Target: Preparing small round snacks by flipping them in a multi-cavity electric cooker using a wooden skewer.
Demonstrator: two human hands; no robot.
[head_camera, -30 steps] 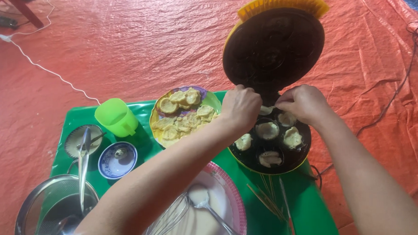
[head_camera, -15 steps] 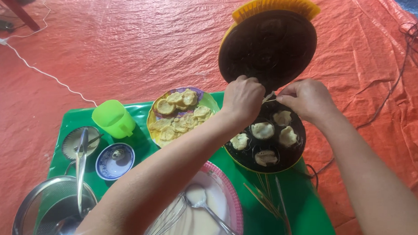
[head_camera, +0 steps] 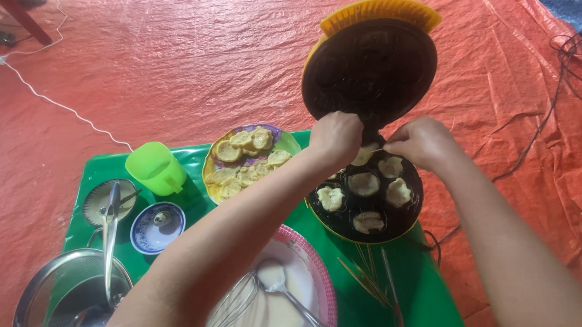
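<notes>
- Head view: both hands work at the back of the round black cake maker with the yellow rim, whose lid stands open and upright behind them.
- The left hand is curled shut, fingertips down at a small pale cake in the rear mould; what it grips is hidden.
- The right hand is pinched closed on a thin pale stick whose tip points at that same cake.
- Four more cakes sit in the moulds, among them the front one.
- To do this well, I judge the stick should slip under the cake's edge and lever gently, fingers kept off the dark plate, which is likely hot.
- The plate of golden cooked cakes lies just left on the green plastic surface, near enough for a short carry.
- Spare sticks lie in front of the maker; the pink-rimmed bowl of batter with whisk and ladle stands close to the forearm, so the elbow should stay high.
</notes>
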